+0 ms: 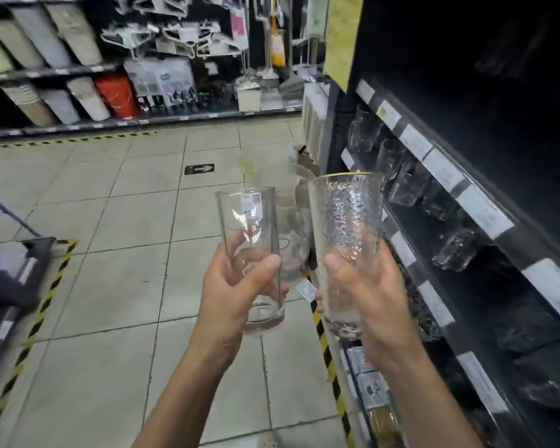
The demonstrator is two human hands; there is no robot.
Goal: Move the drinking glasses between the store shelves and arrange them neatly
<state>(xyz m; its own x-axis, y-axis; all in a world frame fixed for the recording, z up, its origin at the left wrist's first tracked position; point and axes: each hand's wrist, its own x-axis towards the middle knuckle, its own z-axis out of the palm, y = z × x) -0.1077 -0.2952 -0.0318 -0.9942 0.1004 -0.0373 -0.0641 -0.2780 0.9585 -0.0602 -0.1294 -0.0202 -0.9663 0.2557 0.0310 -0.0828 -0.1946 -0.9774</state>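
Note:
My left hand (233, 286) grips a tall smooth clear glass (249, 227) with a small label near its rim, held upright over the aisle floor. Behind it a second clear glass (293, 231) shows faintly, and I cannot tell which hand holds it. My right hand (366, 286) holds a taller textured glass with a gold rim (346, 215), also upright, close to the dark shelving on the right. Several more clear glasses (401, 179) stand in a row on the dark shelf (459, 185) beside my right hand.
Price tags line the dark shelf edges at right. Boxed goods (372, 386) sit on the bottom shelf. Yellow-black tape (327, 350) marks the tiled floor along the shelving. Bins and a red bucket (117, 95) fill the far shelves. A dark display (10, 273) is at left.

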